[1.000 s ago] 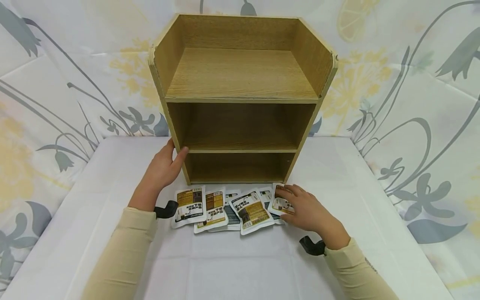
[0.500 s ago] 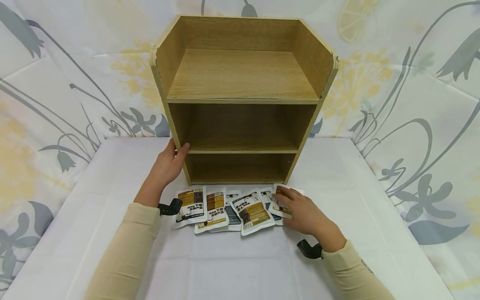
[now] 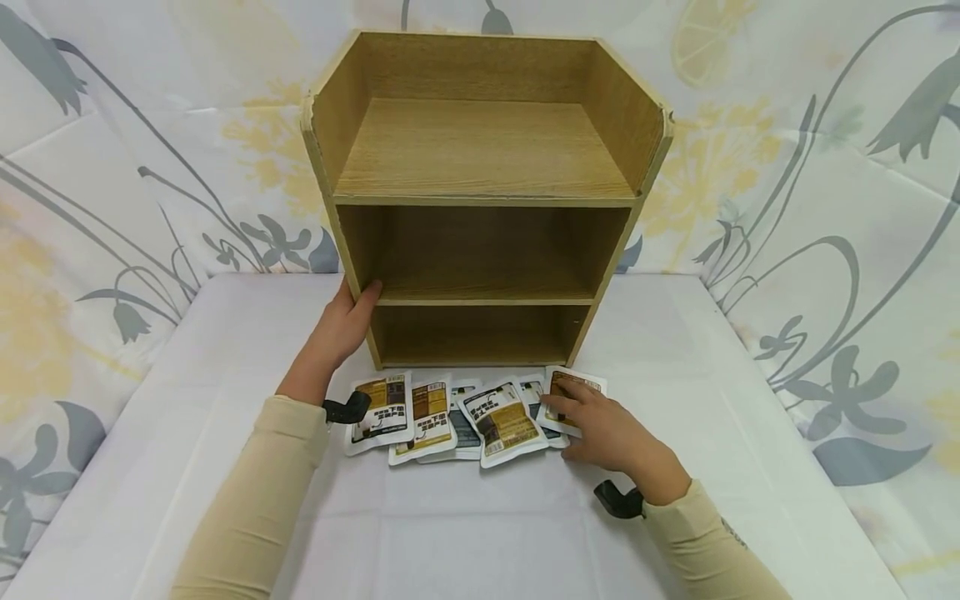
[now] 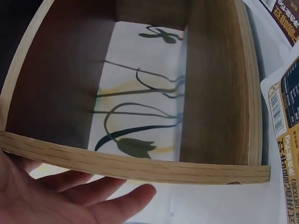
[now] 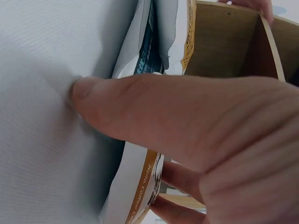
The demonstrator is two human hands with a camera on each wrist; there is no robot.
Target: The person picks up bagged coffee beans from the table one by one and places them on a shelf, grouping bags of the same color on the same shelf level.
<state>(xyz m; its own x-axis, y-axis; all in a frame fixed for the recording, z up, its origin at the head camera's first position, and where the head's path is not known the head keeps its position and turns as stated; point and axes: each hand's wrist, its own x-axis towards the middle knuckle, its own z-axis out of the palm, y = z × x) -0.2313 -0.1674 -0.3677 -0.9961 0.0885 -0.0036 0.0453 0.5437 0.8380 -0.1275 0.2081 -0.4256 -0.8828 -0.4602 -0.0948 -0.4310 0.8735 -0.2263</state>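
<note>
A small wooden shelf unit stands upright on the table. My left hand holds its left side panel, thumb over the front edge and fingers along the outer face. In the left wrist view those fingers lie beyond the wooden edge. At the right end of a row of flat packets, my right hand rests its fingers on a white-and-brown coffee packet lettered "Hello Coffee". The right wrist view has the thumb stretched out against the white cloth, two fingertips touching the packet's printed face.
Several more packets lie overlapping before the shelf's base, including a left-end packet, a brown-banded packet and a dark teal packet. White cloth covers the table. Flower-printed fabric hangs behind and at both sides.
My left hand has slid slightly up and right along the shelf's side. My right hand has shifted slightly left over the end packet, baring more of its right edge. The packets stay nearly in place.
</note>
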